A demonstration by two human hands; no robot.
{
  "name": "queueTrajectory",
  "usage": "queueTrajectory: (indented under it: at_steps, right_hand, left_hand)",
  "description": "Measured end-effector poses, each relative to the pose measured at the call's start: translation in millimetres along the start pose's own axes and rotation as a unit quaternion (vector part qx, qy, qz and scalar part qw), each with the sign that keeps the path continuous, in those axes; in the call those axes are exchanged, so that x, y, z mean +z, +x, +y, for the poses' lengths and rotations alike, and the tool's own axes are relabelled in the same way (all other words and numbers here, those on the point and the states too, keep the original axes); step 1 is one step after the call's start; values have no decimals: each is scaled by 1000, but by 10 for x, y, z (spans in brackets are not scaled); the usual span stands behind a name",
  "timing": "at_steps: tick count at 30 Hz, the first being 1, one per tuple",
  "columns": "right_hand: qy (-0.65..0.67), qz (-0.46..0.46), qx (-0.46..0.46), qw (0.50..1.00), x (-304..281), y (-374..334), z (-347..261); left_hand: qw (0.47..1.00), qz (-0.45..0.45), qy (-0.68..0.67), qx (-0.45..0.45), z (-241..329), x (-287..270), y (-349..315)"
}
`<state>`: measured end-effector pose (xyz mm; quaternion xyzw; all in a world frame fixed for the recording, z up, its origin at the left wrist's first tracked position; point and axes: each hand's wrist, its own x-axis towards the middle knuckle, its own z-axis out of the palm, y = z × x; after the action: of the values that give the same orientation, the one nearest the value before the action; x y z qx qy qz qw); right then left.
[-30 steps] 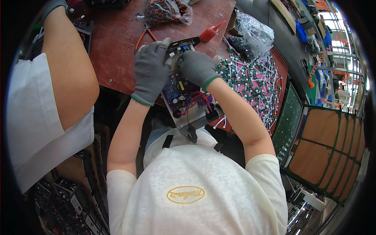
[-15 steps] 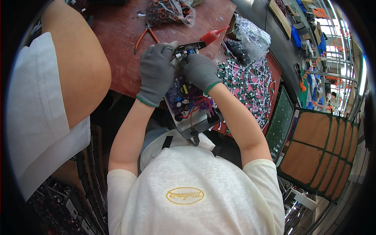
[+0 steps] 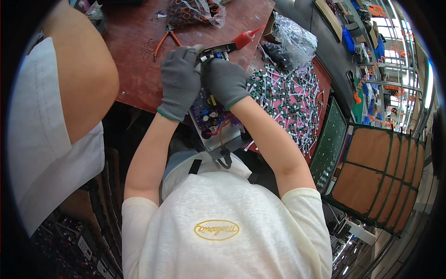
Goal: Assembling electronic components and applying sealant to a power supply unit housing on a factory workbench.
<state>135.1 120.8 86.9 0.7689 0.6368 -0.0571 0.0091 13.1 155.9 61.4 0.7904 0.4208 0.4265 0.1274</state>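
In my lap, against the table edge, rests an open metal case [image 3: 216,143] with a purple circuit board [image 3: 204,111] and several red and blue wires inside. My left hand [image 3: 181,83], in a grey glove with green trim, is closed on the black end panel [image 3: 218,49] at the case's far end. On the panel's inner side are small white and blue connectors [image 3: 214,56]. My right hand [image 3: 226,83], gloved likewise, has its fingers curled in at those connectors. Its fingertips are hidden, and I cannot tell what they hold.
Just beyond the panel is a red bottle [image 3: 243,39] with a pointed tip. Orange-handled pliers [image 3: 166,42] lie near a bag of orange-ringed black parts [image 3: 193,11]. Small green boards with white leads [image 3: 288,102] cover the table's right side. A person's arm [image 3: 86,69] is close on the left.
The whole view has shifted slightly, so most things appear further left. My right hand has come a little closer to my left. The left hand keeps its grip on the panel.
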Motion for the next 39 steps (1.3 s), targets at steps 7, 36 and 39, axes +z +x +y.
queueTrajectory:
  at_steps: [7, 36, 39]
  right_hand:
    - [19, 33, -58, 998, -245, -154, 125]
    - [538, -104, -240, 802, -227, -464, -154]
    - [551, -80, -204, 805, -236, -451, -87]
  left_hand:
    - [984, -10, -177, -31, -55, -200, -30]
    - [821, 63, -469, -321, 268, -701, -768]
    - [797, 60, -509, -320, 363, -690, -690]
